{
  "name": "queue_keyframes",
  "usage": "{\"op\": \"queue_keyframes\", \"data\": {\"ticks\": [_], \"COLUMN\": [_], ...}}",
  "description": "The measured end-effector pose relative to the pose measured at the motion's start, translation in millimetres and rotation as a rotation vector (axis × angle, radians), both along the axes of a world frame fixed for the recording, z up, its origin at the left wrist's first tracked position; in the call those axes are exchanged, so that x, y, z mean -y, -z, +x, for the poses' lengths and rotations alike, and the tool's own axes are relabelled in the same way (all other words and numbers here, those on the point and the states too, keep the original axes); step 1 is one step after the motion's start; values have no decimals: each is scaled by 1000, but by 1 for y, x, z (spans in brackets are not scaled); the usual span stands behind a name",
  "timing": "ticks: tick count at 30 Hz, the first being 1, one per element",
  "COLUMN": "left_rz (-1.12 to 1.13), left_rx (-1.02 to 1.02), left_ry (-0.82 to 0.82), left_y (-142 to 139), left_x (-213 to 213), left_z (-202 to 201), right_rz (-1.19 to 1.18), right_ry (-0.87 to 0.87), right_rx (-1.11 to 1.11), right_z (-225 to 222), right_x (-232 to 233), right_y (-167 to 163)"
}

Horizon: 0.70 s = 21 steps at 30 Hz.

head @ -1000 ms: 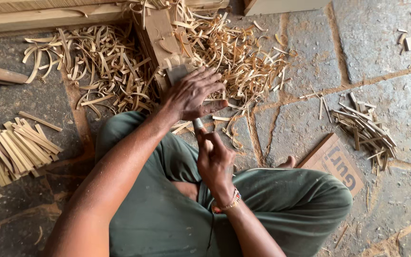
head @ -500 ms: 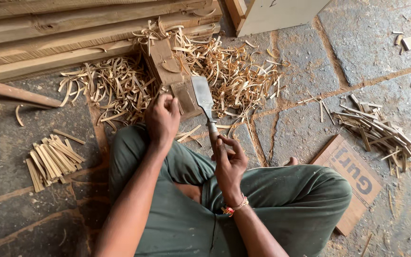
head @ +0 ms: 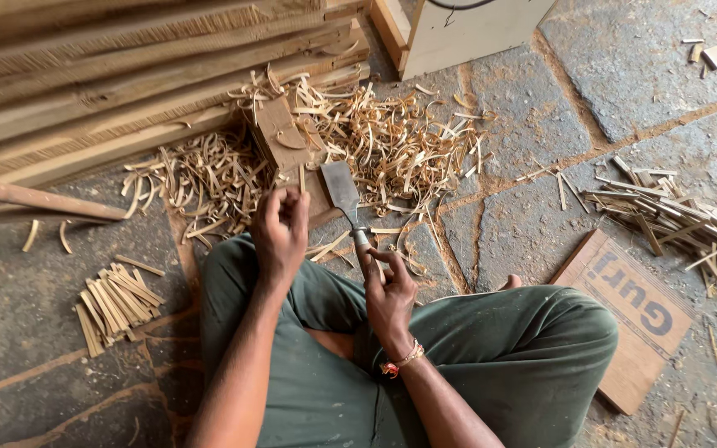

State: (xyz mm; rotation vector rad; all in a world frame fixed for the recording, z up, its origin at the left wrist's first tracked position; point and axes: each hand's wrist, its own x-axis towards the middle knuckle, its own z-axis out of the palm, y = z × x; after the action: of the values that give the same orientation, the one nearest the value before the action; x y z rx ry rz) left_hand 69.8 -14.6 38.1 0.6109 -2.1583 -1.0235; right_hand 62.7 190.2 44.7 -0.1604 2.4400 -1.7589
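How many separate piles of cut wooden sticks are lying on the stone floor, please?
2: one bundle of sticks beyond the left hand, another pile of sticks at far right. Curled shavings may hide more.

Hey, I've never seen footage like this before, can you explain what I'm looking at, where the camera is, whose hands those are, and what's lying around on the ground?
The camera sits on a person's head and looks down, so you see their own arms and crossed legs in green trousers. They sit on a stone floor. The right hand holds a broad flat chisel by its handle, blade pointing away. The left hand pinches a thin wood sliver. Ahead lies a small wooden block amid curly shavings. A neat bundle of cut sticks lies on the left, loose splints and a cardboard piece on the right, long planks behind.
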Motion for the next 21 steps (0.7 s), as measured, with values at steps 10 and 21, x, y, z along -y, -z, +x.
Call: {"op": "queue_keyframes", "data": {"ticks": [10, 21], "left_rz": [-181, -311], "left_rx": [-330, -345], "left_ry": [-12, -56], "left_y": [-38, -38], "left_x": [-34, -33], "left_z": [31, 33], "right_rz": [-172, -232], "right_ry": [-156, -2], "right_rx": [157, 203], "right_z": [2, -8], "right_x": [11, 10], "right_y": [-6, -8]}}
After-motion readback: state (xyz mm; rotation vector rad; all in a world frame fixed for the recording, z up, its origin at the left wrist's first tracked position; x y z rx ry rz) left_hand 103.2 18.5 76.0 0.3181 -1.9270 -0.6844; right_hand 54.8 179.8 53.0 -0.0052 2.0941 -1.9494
